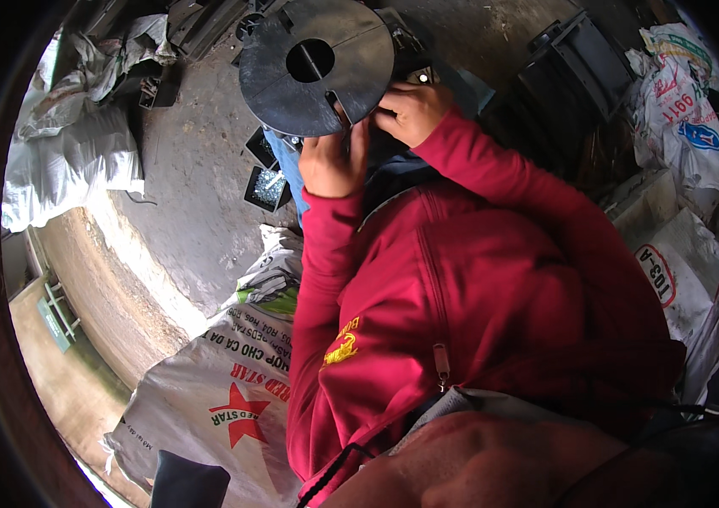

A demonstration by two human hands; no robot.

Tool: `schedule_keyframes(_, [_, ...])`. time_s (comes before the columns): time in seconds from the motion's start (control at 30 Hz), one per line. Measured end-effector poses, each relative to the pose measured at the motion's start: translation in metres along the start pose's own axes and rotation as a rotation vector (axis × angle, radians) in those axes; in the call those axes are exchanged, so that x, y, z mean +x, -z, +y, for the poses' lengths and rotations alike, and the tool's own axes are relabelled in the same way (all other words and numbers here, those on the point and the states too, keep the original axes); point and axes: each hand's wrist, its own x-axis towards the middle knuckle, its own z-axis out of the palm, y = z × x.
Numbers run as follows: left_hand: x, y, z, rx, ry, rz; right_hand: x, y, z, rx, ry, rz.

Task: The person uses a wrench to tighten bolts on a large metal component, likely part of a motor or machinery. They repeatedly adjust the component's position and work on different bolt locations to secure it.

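A black round disc (262, 72) with a hole in its middle and a narrow slot toward its near edge lies in front of me. My left hand (334, 162) is closed at the disc's near edge, its fingers partly hidden beneath the rim. Close by on the right, my right hand (414, 112) has its fingers bent in toward the same edge, near the slot. A fingertip shows through the slot, but whose hand it belongs to is unclear. Whatever lies between the right fingers is too small or hidden to make out.
Small black bins (266, 188) of metal fasteners stand left of my legs. White printed sacks (207, 398) lie at the lower left, with more sacks (685, 110) on the right. Clear plastic bags (76, 161) sit far left. Dark metal parts (575, 72) stand at the back right.
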Motion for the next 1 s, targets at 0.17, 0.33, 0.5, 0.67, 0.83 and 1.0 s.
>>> schedule_keyframes(0.17, [-0.046,0.017,-0.009,-0.244,0.106,-0.082,0.002,-0.005,-0.002,0.015,0.005,0.085])
schedule_keyframes(0.33, [-0.048,0.031,0.007,-0.155,0.219,-0.166,0.004,-0.007,-0.001,0.026,0.026,0.110])
schedule_keyframes(0.5, [-0.031,0.022,0.008,-0.034,-0.010,-0.123,0.005,-0.014,0.004,0.010,0.004,0.079])
schedule_keyframes(0.67, [-0.017,0.017,0.008,0.033,-0.099,-0.080,0.007,-0.013,0.009,0.030,-0.001,0.089])
schedule_keyframes(0.83, [-0.015,0.010,0.007,0.049,-0.098,-0.038,0.005,-0.013,0.010,0.050,-0.029,0.081])
schedule_keyframes(1.0, [-0.015,0.001,-0.004,0.189,-0.112,-0.100,0.004,-0.014,0.011,0.038,-0.030,0.069])
